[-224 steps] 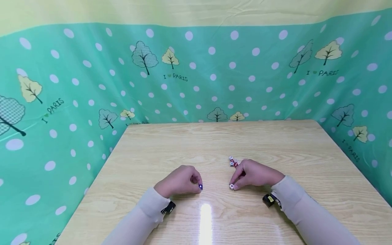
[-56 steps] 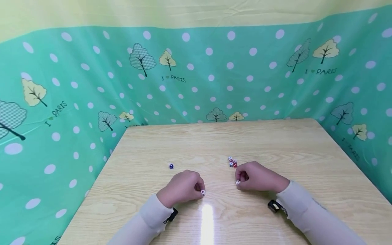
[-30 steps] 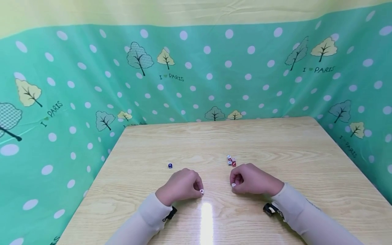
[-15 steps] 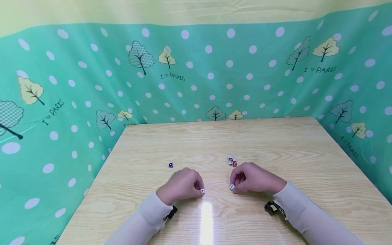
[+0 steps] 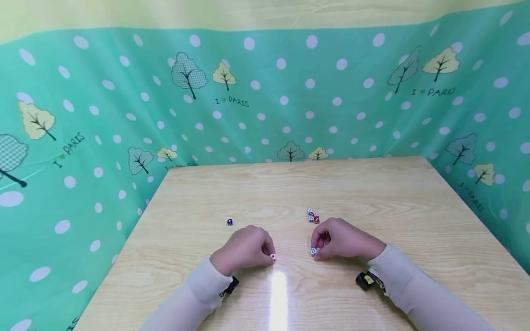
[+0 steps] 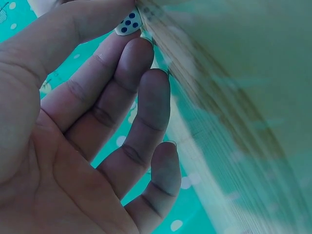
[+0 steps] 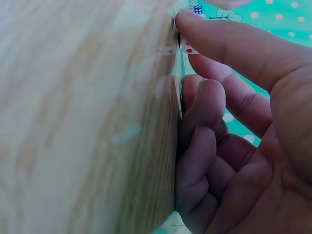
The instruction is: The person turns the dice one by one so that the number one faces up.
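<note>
Between left thumb and index finger my left hand (image 5: 247,248) pinches a white die (image 5: 273,256), a large red pip facing up in the head view. The left wrist view shows blue pips on another face of that die (image 6: 129,24). Across from it, my right hand (image 5: 341,239) holds a second white die (image 5: 313,251) low over the wooden table (image 5: 281,188); a face with several dark pips shows from above. In the right wrist view its thumb partly covers this die (image 7: 188,48), leaving red pips visible.
A dark blue die (image 5: 229,222) lies on the table beyond my left hand. Just past my right hand sits a small cluster of white and red dice (image 5: 313,216). A green dotted curtain (image 5: 265,101) surrounds the far and side edges.
The blue die, earlier in my left hand, now lies farther back on the table, and that hand holds a white die. In my right fingers the white die has turned to another face.
</note>
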Available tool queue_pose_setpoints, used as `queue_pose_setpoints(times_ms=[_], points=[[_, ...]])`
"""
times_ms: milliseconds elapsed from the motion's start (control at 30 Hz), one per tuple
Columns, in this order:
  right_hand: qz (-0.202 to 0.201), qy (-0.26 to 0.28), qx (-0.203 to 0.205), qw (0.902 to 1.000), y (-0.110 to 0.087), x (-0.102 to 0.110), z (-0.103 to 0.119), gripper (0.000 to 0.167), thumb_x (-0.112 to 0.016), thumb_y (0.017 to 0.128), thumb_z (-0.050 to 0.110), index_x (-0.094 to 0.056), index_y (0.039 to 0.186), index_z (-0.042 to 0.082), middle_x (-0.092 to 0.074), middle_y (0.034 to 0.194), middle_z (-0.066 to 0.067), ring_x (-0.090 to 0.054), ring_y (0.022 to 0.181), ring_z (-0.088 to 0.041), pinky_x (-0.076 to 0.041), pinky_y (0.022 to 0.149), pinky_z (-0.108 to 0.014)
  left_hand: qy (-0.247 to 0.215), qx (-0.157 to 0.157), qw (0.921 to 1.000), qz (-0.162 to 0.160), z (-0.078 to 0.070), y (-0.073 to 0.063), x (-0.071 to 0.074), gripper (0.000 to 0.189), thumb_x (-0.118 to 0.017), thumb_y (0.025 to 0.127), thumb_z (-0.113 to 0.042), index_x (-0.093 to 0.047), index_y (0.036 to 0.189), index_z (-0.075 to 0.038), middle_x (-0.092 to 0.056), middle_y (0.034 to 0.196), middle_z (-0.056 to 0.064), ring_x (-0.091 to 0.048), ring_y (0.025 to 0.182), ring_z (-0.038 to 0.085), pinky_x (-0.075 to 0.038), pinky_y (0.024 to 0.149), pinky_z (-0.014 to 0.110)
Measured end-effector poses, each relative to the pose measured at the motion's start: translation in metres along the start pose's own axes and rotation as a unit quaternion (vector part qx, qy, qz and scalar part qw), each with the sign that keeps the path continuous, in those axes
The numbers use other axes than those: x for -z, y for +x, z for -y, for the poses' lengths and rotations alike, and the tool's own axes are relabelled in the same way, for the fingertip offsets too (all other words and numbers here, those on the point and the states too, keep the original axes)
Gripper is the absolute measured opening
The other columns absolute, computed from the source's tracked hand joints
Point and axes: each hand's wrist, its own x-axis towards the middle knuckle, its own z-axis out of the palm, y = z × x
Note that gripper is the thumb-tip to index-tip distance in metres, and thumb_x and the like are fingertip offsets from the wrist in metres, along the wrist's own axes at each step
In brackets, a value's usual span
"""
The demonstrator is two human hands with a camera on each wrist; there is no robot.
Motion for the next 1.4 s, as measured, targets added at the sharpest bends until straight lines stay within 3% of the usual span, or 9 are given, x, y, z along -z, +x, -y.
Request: queue_pose_setpoints(times_ms=[333, 467, 567, 667, 800, 1067, 1400], points=[[-0.004, -0.004, -0.015, 0.9999, -0.003, 0.000, 0.007, 0.023, -0.092, 0.075, 0.019, -0.073, 0.089, 0.020, -0.066, 0.083, 0.002, -0.060, 0.077, -0.015, -0.052, 0.066, -0.026, -0.003, 0.003, 1.0000, 0.001, 0.000, 0.000, 0.001, 0.012, -0.084, 0.077, -0.024, -0.075, 0.074, -0.030, -0.061, 0.070, -0.024, -0.056, 0.068, -0.002, -0.047, 0.063, 0.021], [-0.017, -0.043, 0.009, 0.9989, -0.006, -0.004, 0.016, 0.024, -0.090, 0.076, 0.015, -0.073, 0.092, 0.020, -0.066, 0.084, 0.000, -0.057, 0.073, -0.013, -0.051, 0.065, -0.026, -0.007, 0.008, 0.9999, 0.004, 0.000, -0.002, -0.001, 0.014, -0.084, 0.077, -0.024, -0.073, 0.073, -0.031, -0.061, 0.069, -0.024, -0.055, 0.067, -0.002, -0.047, 0.062, 0.021], [-0.035, -0.121, 0.032, 0.9916, -0.008, -0.009, 0.027, 0.022, -0.087, 0.077, 0.015, -0.073, 0.093, 0.021, -0.064, 0.082, 0.004, -0.054, 0.071, -0.010, -0.049, 0.066, -0.025, -0.006, 0.006, 1.0000, 0.001, 0.000, -0.003, -0.002, 0.014, -0.083, 0.076, -0.024, -0.073, 0.072, -0.032, -0.061, 0.068, -0.024, -0.055, 0.067, -0.002, -0.047, 0.062, 0.021], [-0.049, -0.206, 0.039, 0.9765, -0.010, -0.012, 0.036, 0.018, -0.085, 0.078, 0.018, -0.074, 0.092, 0.022, -0.059, 0.081, 0.009, -0.051, 0.072, -0.006, -0.046, 0.068, -0.024, -0.003, 0.003, 1.0000, -0.001, -0.001, -0.002, -0.001, 0.014, -0.083, 0.076, -0.024, -0.073, 0.071, -0.032, -0.060, 0.068, -0.024, -0.055, 0.066, -0.001, -0.047, 0.061, 0.022], [-0.058, -0.270, 0.046, 0.9600, -0.012, -0.017, 0.043, 0.015, -0.083, 0.079, 0.017, -0.075, 0.092, 0.021, -0.058, 0.083, 0.012, -0.050, 0.072, -0.004, -0.048, 0.068, -0.024, 0.000, 0.005, 1.0000, 0.000, -0.002, -0.001, 0.000, 0.014, -0.083, 0.076, -0.024, -0.073, 0.071, -0.032, -0.060, 0.067, -0.024, -0.055, 0.066, -0.001, -0.047, 0.061, 0.022], [-0.076, -0.323, 0.082, 0.9397, -0.016, -0.022, 0.047, 0.010, -0.081, 0.082, 0.012, -0.078, 0.091, 0.018, -0.062, 0.087, 0.008, -0.049, 0.069, 0.001, -0.052, 0.067, -0.024, 0.001, 0.004, 1.0000, 0.002, -0.003, -0.002, 0.000, 0.014, -0.083, 0.076, -0.023, -0.073, 0.072, -0.031, -0.060, 0.067, -0.024, -0.055, 0.066, -0.002, -0.046, 0.061, 0.022], [-0.078, -0.319, 0.092, 0.9399, -0.015, -0.020, 0.045, 0.009, -0.079, 0.085, 0.012, -0.077, 0.088, 0.021, -0.063, 0.084, 0.010, -0.051, 0.070, 0.001, -0.051, 0.067, -0.024, 0.001, 0.005, 1.0000, 0.004, -0.001, -0.001, -0.001, 0.010, -0.082, 0.076, -0.023, -0.074, 0.074, -0.029, -0.060, 0.067, -0.024, -0.055, 0.066, -0.002, -0.046, 0.061, 0.022]])
